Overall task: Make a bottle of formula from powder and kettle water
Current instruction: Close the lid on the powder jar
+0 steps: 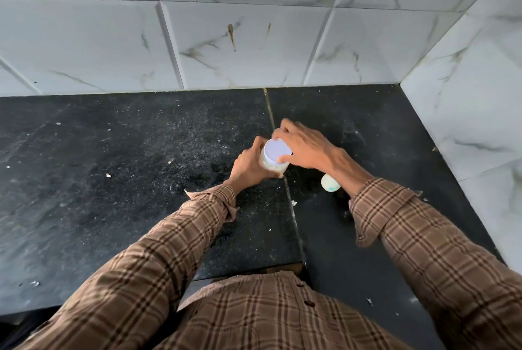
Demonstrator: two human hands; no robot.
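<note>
A small clear jar of pale powder (269, 164) with a white lid (276, 150) stands on the black counter (141, 152). My left hand (248, 164) wraps around the jar's side. My right hand (305, 149) reaches over from the right, its fingers and thumb closed on the rim of the lid. A white rounded object with a teal mark (330, 183), possibly the bottle, shows just under my right wrist; most of it is hidden by my arm.
White marble-look tiles form the back wall (254, 39) and the right wall (480, 95), meeting in a corner. The counter's front edge (248, 272) runs close to my body. Crumbs and dust lie scattered over the dark stone.
</note>
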